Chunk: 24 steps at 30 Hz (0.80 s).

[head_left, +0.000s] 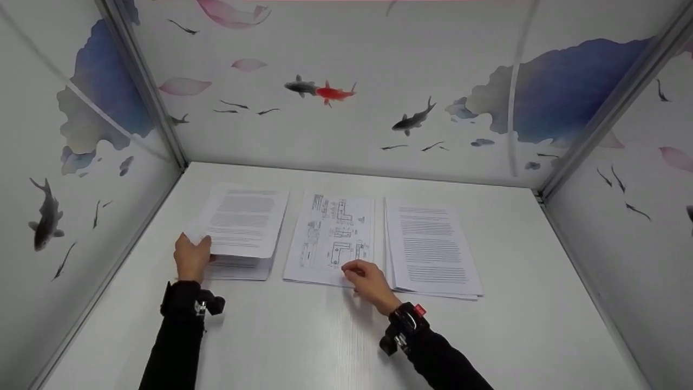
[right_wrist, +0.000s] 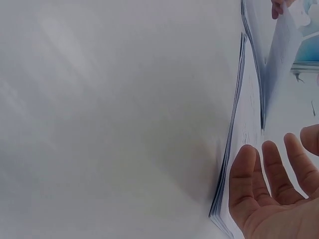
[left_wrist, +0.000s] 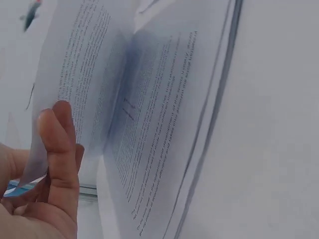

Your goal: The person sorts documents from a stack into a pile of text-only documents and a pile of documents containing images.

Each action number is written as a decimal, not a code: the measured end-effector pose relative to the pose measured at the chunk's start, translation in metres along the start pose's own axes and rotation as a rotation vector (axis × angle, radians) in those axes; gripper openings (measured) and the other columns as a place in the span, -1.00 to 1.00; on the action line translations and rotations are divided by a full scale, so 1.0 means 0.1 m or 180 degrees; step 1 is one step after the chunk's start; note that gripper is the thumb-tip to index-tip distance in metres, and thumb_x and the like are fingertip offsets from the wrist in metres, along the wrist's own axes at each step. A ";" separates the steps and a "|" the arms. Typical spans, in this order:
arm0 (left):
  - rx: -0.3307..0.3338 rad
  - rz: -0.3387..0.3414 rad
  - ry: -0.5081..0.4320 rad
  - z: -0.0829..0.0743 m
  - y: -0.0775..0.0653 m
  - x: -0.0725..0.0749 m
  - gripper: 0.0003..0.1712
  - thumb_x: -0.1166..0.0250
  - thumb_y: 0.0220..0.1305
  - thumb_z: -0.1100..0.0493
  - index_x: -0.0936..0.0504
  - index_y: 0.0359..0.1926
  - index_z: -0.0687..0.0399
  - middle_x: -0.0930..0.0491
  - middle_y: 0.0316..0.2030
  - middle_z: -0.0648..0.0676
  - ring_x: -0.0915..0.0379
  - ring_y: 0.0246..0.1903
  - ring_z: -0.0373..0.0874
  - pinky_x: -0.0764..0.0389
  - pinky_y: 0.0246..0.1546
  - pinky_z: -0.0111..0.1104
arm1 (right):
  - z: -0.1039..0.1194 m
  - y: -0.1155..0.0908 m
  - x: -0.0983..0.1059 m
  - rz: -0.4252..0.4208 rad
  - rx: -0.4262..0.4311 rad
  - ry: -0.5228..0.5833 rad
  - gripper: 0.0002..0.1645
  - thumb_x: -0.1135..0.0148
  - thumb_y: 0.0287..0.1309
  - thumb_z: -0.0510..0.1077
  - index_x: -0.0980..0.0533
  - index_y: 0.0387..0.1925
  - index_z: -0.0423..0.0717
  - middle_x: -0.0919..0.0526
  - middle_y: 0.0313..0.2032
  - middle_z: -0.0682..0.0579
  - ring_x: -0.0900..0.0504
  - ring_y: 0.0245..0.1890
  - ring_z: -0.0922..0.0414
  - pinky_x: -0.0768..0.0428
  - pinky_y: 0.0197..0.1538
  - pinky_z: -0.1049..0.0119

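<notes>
On the left lies a stack of printed sheets [head_left: 238, 268]. My left hand [head_left: 191, 257] pinches the lower left part of its top sheet [head_left: 241, 222], which is lifted over the stack. In the left wrist view, thumb and fingers [left_wrist: 60, 149] take the raised sheet [left_wrist: 79, 69] between them, with a printed page [left_wrist: 149, 114] showing underneath. My right hand [head_left: 371, 284], fingers loosely bent and holding nothing, is over the lower right corner of the middle stack [head_left: 308, 260], whose top page bears technical drawings. In the right wrist view its fingers [right_wrist: 242, 174] overlap that stack.
To the right stands a third stack of text pages [head_left: 433, 249], close beside the middle one. All three lie on a white table [head_left: 303, 336]. White panels with painted fish [head_left: 335, 93] enclose the back and both sides, joined by metal corner posts [head_left: 146, 81].
</notes>
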State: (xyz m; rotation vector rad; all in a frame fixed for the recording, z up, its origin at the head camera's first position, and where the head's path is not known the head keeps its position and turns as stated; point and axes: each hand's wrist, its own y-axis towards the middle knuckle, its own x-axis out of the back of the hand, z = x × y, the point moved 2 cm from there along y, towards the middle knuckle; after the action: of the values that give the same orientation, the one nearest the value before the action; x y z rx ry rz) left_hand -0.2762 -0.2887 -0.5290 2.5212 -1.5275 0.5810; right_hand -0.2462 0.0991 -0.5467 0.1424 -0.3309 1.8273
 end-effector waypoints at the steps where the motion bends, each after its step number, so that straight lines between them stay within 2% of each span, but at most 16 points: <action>1: -0.0035 0.0104 0.0083 0.01 0.00 -0.02 -0.51 -0.03 0.29 0.14 -0.27 0.18 0.29 -0.45 -0.07 0.26 -0.52 -0.34 0.01 -0.50 -0.30 -0.28 | 0.05 -0.03 0.00 0.0014 -0.0015 0.0022 -0.73 -0.08 0.20 -0.20 -0.50 -0.10 -0.26 -0.52 -0.08 -0.21 -0.48 -0.11 -0.14 -0.52 -0.28 0.17; 3: -0.0098 0.0313 0.0330 0.05 0.00 -0.06 -0.46 -0.07 0.26 0.14 -0.26 0.20 0.32 -0.47 -0.10 0.29 -0.54 -0.42 0.04 -0.52 -0.38 -0.26 | 0.15 -0.09 0.00 0.0022 -0.0041 0.0042 -0.75 -0.06 0.21 -0.22 -0.50 -0.11 -0.25 -0.51 -0.07 -0.23 -0.46 -0.10 -0.18 -0.51 -0.25 0.11; 6: -0.0237 0.0518 0.0899 0.10 -0.01 -0.10 -0.37 -0.08 0.22 0.17 -0.18 0.24 0.41 -0.38 0.04 0.41 -0.44 -0.11 0.20 -0.44 -0.12 -0.11 | 0.25 -0.14 0.00 0.0004 -0.0012 0.0009 -0.77 -0.04 0.21 -0.23 -0.50 -0.13 -0.24 -0.51 -0.09 -0.24 -0.46 -0.10 -0.19 -0.50 -0.22 0.08; 9: -0.0376 0.0454 0.1536 0.15 -0.01 -0.11 -0.34 -0.11 0.15 0.23 -0.18 0.23 0.47 -0.26 0.09 0.49 -0.18 0.07 0.38 -0.30 -0.01 0.07 | 0.19 -0.09 0.00 0.0024 0.0007 0.0001 -0.75 -0.05 0.22 -0.22 -0.49 -0.12 -0.26 -0.51 -0.08 -0.23 -0.46 -0.10 -0.16 -0.50 -0.22 0.10; 12: -0.0448 0.0311 0.1959 0.20 -0.02 -0.10 -0.37 -0.16 0.09 0.25 -0.27 0.20 0.41 -0.20 0.09 0.51 -0.02 0.12 0.41 -0.19 -0.02 0.16 | 0.06 -0.01 -0.01 0.0049 -0.0025 -0.0008 -0.72 -0.07 0.21 -0.18 -0.49 -0.10 -0.25 -0.52 -0.08 -0.19 -0.47 -0.11 -0.11 -0.51 -0.25 0.18; 15: -0.0434 0.0256 0.2156 0.22 -0.02 -0.09 -0.35 -0.22 0.07 0.20 -0.30 0.20 0.36 -0.14 0.07 0.51 0.11 0.16 0.39 -0.09 -0.03 0.20 | -0.05 0.04 -0.02 0.0044 -0.0040 -0.0023 -0.70 -0.08 0.20 -0.14 -0.50 -0.10 -0.24 -0.54 -0.10 -0.15 -0.49 -0.14 -0.08 -0.51 -0.32 0.26; 17: -0.0424 0.0273 0.2189 0.21 -0.02 -0.08 -0.31 -0.27 0.05 0.15 -0.30 0.20 0.35 -0.15 0.05 0.50 0.12 0.16 0.36 -0.06 -0.03 0.19 | -0.07 0.04 -0.02 0.0027 -0.0009 -0.0009 -0.71 -0.09 0.19 -0.15 -0.50 -0.10 -0.24 -0.55 -0.12 -0.15 -0.49 -0.17 -0.09 -0.51 -0.36 0.28; 19: -0.0415 0.0362 0.2192 0.21 0.00 -0.06 -0.25 -0.29 0.04 0.10 -0.27 0.21 0.37 -0.15 0.06 0.50 0.10 0.15 0.36 -0.06 -0.03 0.19 | 0.00 0.01 -0.03 0.0033 0.0009 0.0006 -0.71 -0.07 0.20 -0.18 -0.49 -0.11 -0.27 -0.54 -0.12 -0.19 -0.49 -0.16 -0.14 -0.52 -0.34 0.23; 24: -0.0420 0.0646 0.2129 0.26 0.06 0.00 -0.14 -0.32 0.02 0.01 -0.21 0.24 0.40 -0.09 0.12 0.51 0.06 0.14 0.40 -0.03 0.00 0.21 | 0.00 0.00 -0.03 0.0060 0.0001 -0.0019 -0.72 -0.07 0.20 -0.18 -0.49 -0.11 -0.26 -0.54 -0.11 -0.20 -0.48 -0.15 -0.16 -0.51 -0.32 0.20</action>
State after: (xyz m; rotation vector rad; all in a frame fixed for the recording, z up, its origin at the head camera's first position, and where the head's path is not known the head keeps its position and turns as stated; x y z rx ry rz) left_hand -0.2751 -0.2994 -0.5531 1.8014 -1.4823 1.1589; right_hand -0.2454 0.0960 -0.5480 0.1455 -0.3371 1.8458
